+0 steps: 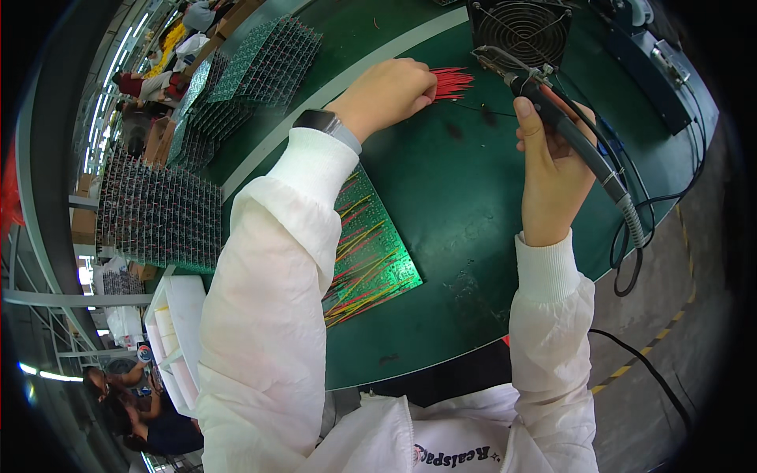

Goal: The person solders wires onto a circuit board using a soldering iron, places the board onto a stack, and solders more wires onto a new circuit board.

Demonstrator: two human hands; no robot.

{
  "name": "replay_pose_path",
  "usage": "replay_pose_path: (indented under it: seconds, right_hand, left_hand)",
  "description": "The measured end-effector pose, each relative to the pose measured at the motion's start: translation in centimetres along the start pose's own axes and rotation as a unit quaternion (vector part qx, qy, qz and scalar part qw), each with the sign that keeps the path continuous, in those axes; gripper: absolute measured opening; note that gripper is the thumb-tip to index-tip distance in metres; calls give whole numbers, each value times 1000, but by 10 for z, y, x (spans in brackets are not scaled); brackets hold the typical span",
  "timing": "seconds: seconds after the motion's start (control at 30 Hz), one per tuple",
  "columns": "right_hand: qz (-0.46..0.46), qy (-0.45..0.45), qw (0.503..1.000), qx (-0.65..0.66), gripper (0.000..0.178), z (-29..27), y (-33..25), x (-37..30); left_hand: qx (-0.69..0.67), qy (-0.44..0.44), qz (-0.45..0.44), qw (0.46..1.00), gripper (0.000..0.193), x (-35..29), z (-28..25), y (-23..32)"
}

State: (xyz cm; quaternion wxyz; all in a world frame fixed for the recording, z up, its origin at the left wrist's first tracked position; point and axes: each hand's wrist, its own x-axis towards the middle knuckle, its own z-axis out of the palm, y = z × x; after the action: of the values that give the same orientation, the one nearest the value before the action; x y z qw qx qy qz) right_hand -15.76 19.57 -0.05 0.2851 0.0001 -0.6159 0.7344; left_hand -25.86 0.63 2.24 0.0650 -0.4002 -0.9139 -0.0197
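My right hand (556, 158) is wrapped around a soldering iron (564, 118), its tip end pointing up and to the left and a thin metal guide fixed alongside. My left hand (398, 91) reaches across to a bundle of red wires (452, 83) on the green table. Its fingers are curled closed at the bundle's left end; what they pinch is hidden. Below my left wrist lies a green circuit board (394, 272), with several red and yellow wires standing up from it. My left sleeve covers part of the board.
A black fan unit (522, 31) stands at the table's far edge, beside a blue machine (646, 79). Cables (631, 260) loop off the right side. Stacked boards (158, 209) rise at the left, near a white bin (177, 331). Other people are farther left.
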Motion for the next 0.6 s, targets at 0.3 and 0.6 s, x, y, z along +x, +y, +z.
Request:
replay_pose_path:
  seconds: [0.3, 0.6]
  right_hand:
    - [-3, -13, 1000, -8, 27, 1, 0, -6]
    - [11, -86, 996, 22, 27, 13, -4, -21]
  left_hand:
    - [3, 68, -1, 998, 10, -14, -28, 15]
    - [-69, 177, -255, 948, 9, -131, -38, 61]
